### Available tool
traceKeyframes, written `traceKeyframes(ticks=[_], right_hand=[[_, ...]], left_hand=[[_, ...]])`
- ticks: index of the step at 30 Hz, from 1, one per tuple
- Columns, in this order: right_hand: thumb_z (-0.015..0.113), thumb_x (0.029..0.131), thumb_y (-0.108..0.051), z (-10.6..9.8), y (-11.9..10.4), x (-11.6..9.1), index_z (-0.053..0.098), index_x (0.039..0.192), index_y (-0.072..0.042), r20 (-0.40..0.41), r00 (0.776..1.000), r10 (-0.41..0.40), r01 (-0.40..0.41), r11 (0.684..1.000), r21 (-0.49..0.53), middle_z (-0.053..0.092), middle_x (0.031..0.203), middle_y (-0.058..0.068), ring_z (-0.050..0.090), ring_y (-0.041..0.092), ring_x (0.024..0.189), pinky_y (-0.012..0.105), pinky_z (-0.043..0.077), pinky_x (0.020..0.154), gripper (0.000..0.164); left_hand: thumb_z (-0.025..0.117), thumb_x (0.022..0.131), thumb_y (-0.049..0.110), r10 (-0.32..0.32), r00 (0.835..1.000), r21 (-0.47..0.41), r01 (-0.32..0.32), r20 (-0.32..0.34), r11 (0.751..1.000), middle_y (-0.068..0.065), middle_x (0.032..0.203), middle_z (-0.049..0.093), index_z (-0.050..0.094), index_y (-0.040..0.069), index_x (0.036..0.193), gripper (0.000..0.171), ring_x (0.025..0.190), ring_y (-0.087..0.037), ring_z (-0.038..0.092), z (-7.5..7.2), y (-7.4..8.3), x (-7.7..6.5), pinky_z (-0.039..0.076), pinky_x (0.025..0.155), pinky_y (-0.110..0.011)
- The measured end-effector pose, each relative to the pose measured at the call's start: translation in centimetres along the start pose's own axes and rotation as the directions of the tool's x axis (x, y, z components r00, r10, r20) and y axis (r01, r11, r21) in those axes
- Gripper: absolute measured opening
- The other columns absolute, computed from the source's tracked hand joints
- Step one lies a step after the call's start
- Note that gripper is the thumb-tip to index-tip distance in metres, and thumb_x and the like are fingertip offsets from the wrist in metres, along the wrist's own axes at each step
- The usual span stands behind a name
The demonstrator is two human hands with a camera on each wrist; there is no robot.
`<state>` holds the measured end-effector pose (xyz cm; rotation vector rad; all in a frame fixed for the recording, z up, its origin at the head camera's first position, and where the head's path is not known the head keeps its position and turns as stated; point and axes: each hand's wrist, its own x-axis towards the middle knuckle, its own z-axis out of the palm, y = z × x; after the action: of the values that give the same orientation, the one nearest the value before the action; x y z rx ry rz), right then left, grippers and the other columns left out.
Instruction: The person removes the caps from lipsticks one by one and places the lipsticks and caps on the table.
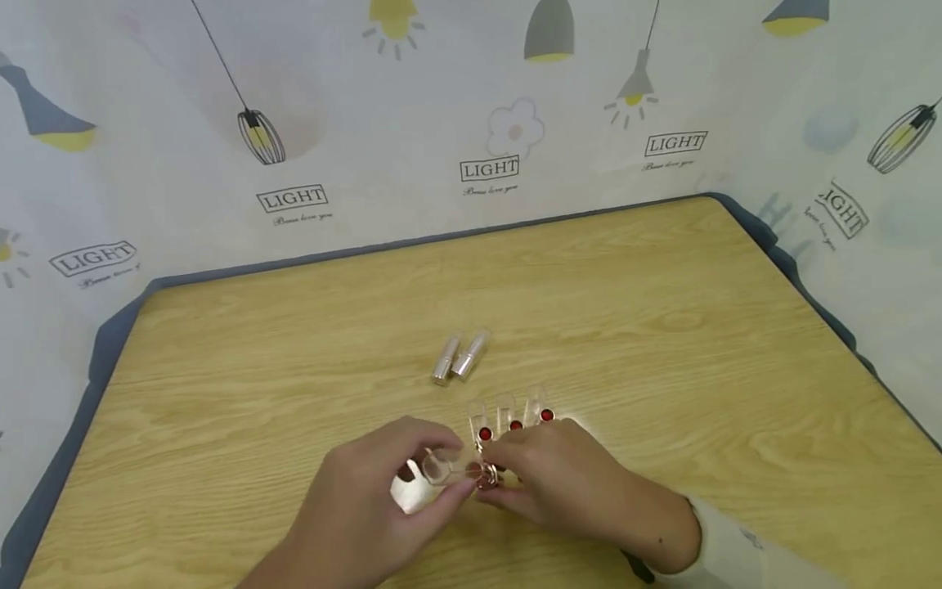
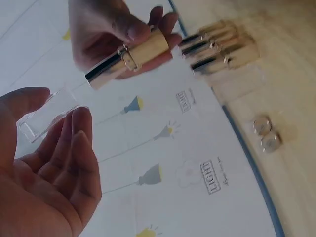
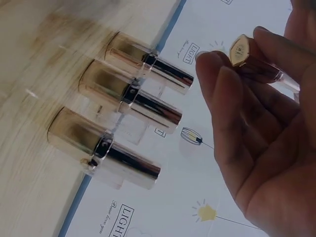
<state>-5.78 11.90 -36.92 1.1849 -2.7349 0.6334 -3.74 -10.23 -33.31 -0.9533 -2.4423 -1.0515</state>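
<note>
My left hand (image 1: 368, 487) pinches one clear cap (image 2: 52, 111). My right hand (image 1: 570, 474) grips one gold tube (image 2: 131, 58), held just beside the cap above the table (image 1: 243, 393). Three upright tubes (image 3: 129, 94) stand near my right hand; two spare tubes (image 1: 445, 361) sit farther off. Only the head view shows their three red tops (image 1: 485, 433). Only the right wrist view shows the held tube's end emblem (image 3: 241, 50), illegible. The backdrop (image 1: 397, 123) reads "LIGHT" five times in the head view, once incompletely.
</note>
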Motion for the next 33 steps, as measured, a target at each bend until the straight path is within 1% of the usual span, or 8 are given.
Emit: traceKeyframes(ticks=[5,11,15,20,23,26,30,33], right_hand=[[0.079,0.084,-0.039,-0.1,0.0,-0.1,0.065,0.080,-0.024,0.002,1.000,0.010,-0.010,1.000,0.011,0.062,0.071,-0.018,0.040,-0.007,0.057,0.012,0.034,0.052,0.021],[0.079,0.084,-0.038,-0.1,0.1,-0.1,0.065,0.082,-0.024,-0.003,1.000,-0.003,0.003,0.999,0.034,0.059,0.070,-0.018,0.037,-0.007,0.056,0.010,0.033,0.052,0.021],[0.079,0.084,-0.038,-0.1,0.1,-0.2,0.068,0.086,-0.023,-0.001,1.000,-0.023,0.023,0.998,0.058,0.062,0.071,-0.017,0.039,-0.008,0.056,0.010,0.034,0.053,0.019],[0.079,0.084,-0.038,-0.1,0.1,-0.2,0.069,0.088,-0.024,-0.010,0.999,-0.043,0.044,0.997,0.066,0.064,0.074,-0.017,0.042,-0.008,0.059,0.009,0.035,0.054,0.018],[0.080,0.084,-0.036,-0.1,0.1,-0.2,0.069,0.088,-0.023,-0.006,0.998,-0.055,0.056,0.995,0.082,0.065,0.075,-0.016,0.042,-0.009,0.059,0.008,0.036,0.054,0.018],[0.080,0.084,-0.035,-0.1,0.1,-0.2,0.070,0.089,-0.022,-0.002,0.998,-0.067,0.067,0.993,0.097,0.066,0.077,-0.016,0.044,-0.009,0.060,0.008,0.037,0.055,0.017],[0.078,0.086,-0.036,-0.2,0.1,-0.1,0.070,0.090,-0.022,0.010,0.997,-0.080,0.078,0.991,0.109,0.067,0.079,-0.016,0.045,-0.009,0.061,0.008,0.039,0.057,0.016],[0.077,0.087,-0.037,-0.1,0.1,-0.1,0.070,0.089,-0.024,0.021,0.996,-0.087,0.084,0.991,0.108,0.066,0.078,-0.017,0.043,-0.010,0.061,0.008,0.038,0.057,0.015]], left_hand=[[0.080,0.082,0.017,-0.043,0.999,-0.037,0.042,-0.017,0.998,0.010,0.084,0.065,0.065,0.015,0.104,0.026,0.063,0.000,0.054,-0.7,-0.3,0.2,0.046,0.059,-0.009],[0.079,0.076,0.010,-0.130,0.992,0.004,0.130,0.009,0.992,0.012,0.084,0.069,0.063,0.016,0.102,0.032,0.066,0.002,0.056,-0.7,-1.1,0.2,0.045,0.058,-0.010],[0.079,0.076,0.010,-0.185,0.982,0.021,0.184,0.044,0.983,0.014,0.088,0.071,0.060,0.018,0.101,0.031,0.074,0.003,0.062,-0.4,-1.8,0.1,0.052,0.065,-0.017],[0.078,0.079,0.013,-0.288,0.951,0.029,0.286,0.111,0.958,0.018,0.093,0.071,0.059,0.021,0.103,0.031,0.088,0.001,0.067,-0.3,-2.7,0.0,0.057,0.079,-0.029],[0.078,0.081,0.013,-0.310,0.940,0.033,0.309,0.142,0.951,0.019,0.098,0.073,0.062,0.021,0.113,0.036,0.092,0.000,0.069,-0.2,-3.3,0.0,0.057,0.080,-0.032],[0.077,0.083,0.014,-0.307,0.937,0.060,0.301,0.164,0.952,0.018,0.103,0.074,0.066,0.020,0.122,0.042,0.093,-0.001,0.069,0.0,-3.8,-0.1,0.056,0.083,-0.034],[0.077,0.083,0.014,-0.313,0.932,0.096,0.300,0.181,0.949,0.017,0.104,0.074,0.073,0.022,0.117,0.035,0.091,-0.002,0.065,0.1,-4.6,-0.1,0.051,0.088,-0.038],[0.079,0.083,0.014,-0.333,0.921,0.087,0.322,0.202,0.943,0.017,0.103,0.073,0.073,0.024,0.113,0.032,0.091,-0.004,0.063,0.3,-5.1,0.0,0.050,0.087,-0.037]])
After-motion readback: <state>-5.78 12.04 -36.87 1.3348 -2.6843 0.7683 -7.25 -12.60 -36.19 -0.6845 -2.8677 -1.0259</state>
